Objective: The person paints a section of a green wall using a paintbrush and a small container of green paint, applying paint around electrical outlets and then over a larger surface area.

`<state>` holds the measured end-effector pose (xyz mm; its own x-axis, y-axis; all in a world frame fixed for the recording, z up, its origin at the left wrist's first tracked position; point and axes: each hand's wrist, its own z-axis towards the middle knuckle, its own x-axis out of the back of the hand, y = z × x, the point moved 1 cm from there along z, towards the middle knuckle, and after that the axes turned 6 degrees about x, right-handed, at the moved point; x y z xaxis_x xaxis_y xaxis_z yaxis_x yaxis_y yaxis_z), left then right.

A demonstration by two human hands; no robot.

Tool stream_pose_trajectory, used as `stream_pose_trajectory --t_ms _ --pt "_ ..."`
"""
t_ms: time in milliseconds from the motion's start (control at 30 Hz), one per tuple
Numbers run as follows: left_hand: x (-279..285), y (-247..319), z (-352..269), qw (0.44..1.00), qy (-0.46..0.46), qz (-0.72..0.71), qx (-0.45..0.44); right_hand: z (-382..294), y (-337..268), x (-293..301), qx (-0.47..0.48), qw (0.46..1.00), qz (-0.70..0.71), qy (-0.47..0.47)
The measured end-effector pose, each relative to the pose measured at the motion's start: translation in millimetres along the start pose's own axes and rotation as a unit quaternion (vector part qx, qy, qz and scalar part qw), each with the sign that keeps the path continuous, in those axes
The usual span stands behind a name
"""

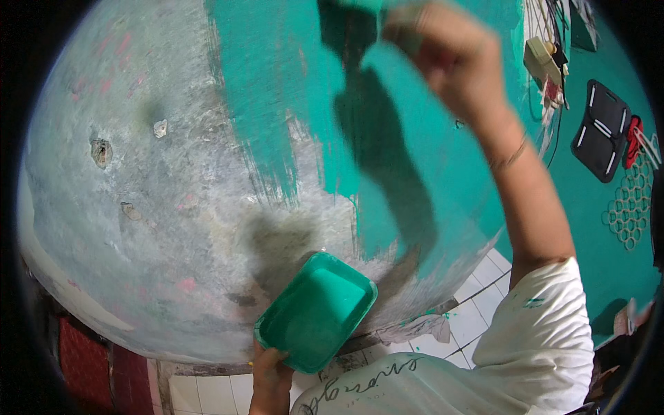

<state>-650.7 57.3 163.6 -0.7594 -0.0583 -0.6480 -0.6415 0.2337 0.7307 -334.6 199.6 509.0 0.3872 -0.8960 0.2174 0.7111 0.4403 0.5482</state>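
My left hand [272, 363] grips the lower left corner of a rectangular tray of green paint [332, 306], its thumb over the rim. My right hand [451, 57], blurred, is raised at the top against the wall. Its fingers are closed around something largely hidden; a green-coated painting tool [363, 4] shows beside them, cut off by the top edge, so its kind cannot be told. Behind lies a wall [171, 207], bare grey plaster at the left and wet-looking green paint [270, 78] at the centre and right, with streaky lower edges.
A paint-spotted cloth [420, 331] lies on white floor tiles [472, 306] by the wall's foot. Cables and a cream electrical box [542, 57] hang at the upper right. A black folding organizer [602, 129] and a ring hanger [630, 207] hang farther right. Holes [101, 153] pit the plaster.
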Motion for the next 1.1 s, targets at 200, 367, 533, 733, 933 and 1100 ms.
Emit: stream_pose_trajectory --t_ms 200,367,533,733,933,1100 --pt "27.0 1.6 -22.5 0.998 0.036 -0.032 -0.045 -153.3 -147.0 -16.2 0.091 0.951 0.221 -0.196" --pt "42.4 8.6 -47.9 0.992 0.100 -0.019 -0.076 -239.7 -214.0 -6.4 -0.027 0.867 0.380 -0.321" --pt "58.7 13.2 -67.6 0.980 0.177 -0.013 -0.091 -243.1 -194.9 -38.2 -0.076 0.817 0.386 -0.422" --pt "57.2 7.2 -74.3 0.971 0.216 -0.014 -0.101 -108.3 -107.5 -3.3 -0.029 0.937 0.312 -0.155" --pt "43.1 -12.0 -87.6 0.953 0.272 -0.052 -0.121 -64.3 -99.2 30.7 0.039 0.981 0.183 -0.041" --pt "37.4 -34.0 -94.5 0.963 0.238 -0.059 -0.113 -199.6 -184.1 -33.0 -0.006 0.865 0.406 -0.293"
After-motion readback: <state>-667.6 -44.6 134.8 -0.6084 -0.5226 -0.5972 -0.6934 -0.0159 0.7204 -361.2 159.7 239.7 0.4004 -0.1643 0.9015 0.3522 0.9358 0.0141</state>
